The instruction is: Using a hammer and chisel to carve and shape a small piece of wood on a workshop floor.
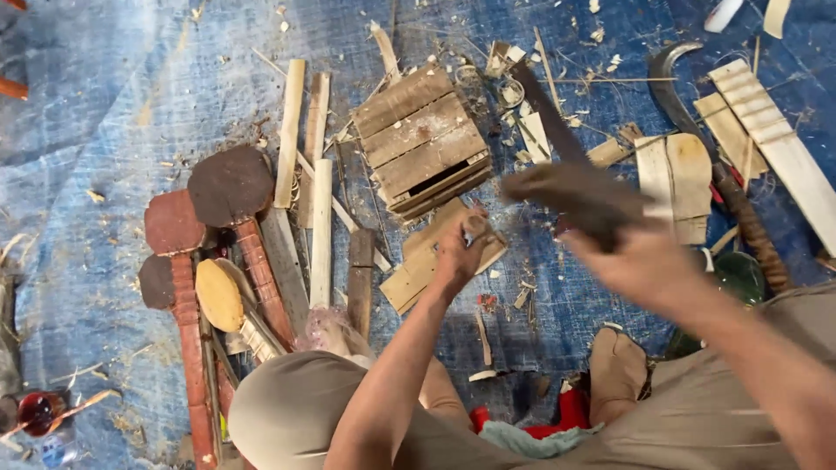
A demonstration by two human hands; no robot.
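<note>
on a blue tarp (104, 130) littered with wood chips, the left hand (459, 251) is closed around a small piece of wood (475, 228), pressing it down on a flat pale board (427, 261) that lies on the tarp just below a small slatted wooden crate (422, 141). the right hand (643, 261) is blurred with motion, its fingers clenched around the handle of a dark, broad wooden mallet (575, 193) held in the air to the right of the left hand and above the board. beyond the mallet a long dark blade (547, 109) lies across the shavings, and further right a curved sickle (675, 96) rests beside pale shaped slabs of wood (675, 178) and a ridged light plank (771, 139). left of the crate, several narrow wooden slats (300, 157) lie side by side. at the far left, paddle-shaped pieces with round dark heads and reddish handles (222, 204) sit in a cluster, one pale oval one (218, 296) among them. the person's knees in tan trousers (296, 409) fill the bottom edge, with a bare foot (616, 372) near a red cloth (566, 413).
</note>
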